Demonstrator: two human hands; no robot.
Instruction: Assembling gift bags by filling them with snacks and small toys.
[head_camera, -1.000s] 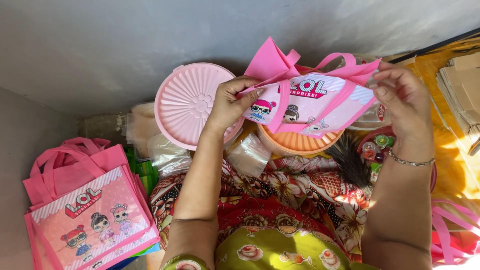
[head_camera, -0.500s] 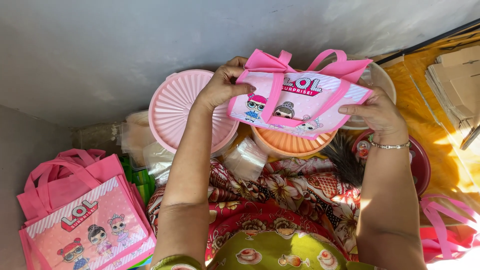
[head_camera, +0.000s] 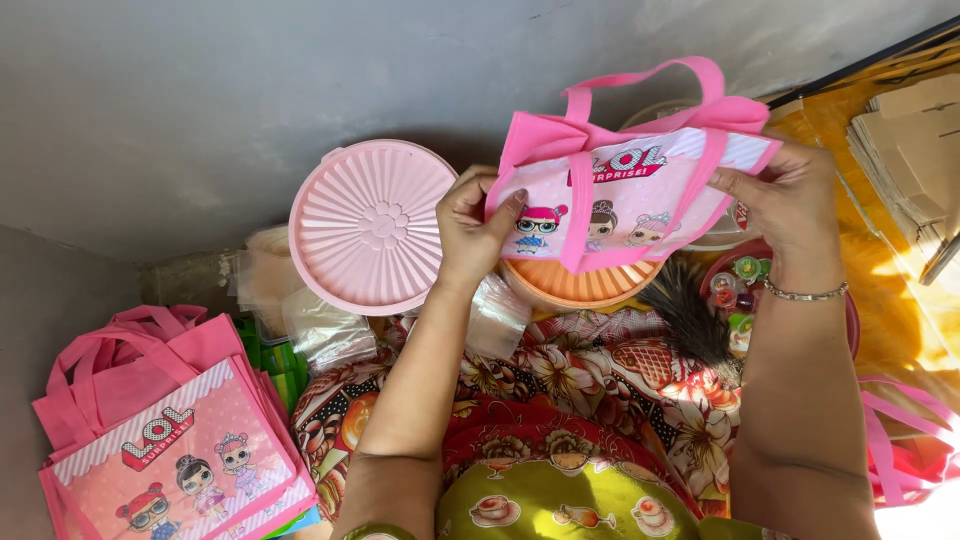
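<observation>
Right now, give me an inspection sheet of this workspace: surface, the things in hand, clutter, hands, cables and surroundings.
Surface: grey floor ahead; patterned cloth over the lap.
Things in hand: small pink bag with cartoon dolls, held up by both side edges, handles on top.
Clutter: pink ribbed lid; orange container under the bag; stack of pink bags lower left; clear plastic bags; bowl of small sweets; dark brush; cardboard stack.
Hands: left hand grips the bag's left edge; right hand, bracelet on the wrist, grips the right edge.
Cables: nothing seen.
Surroundings: yellow mat at right, sunlit.
</observation>
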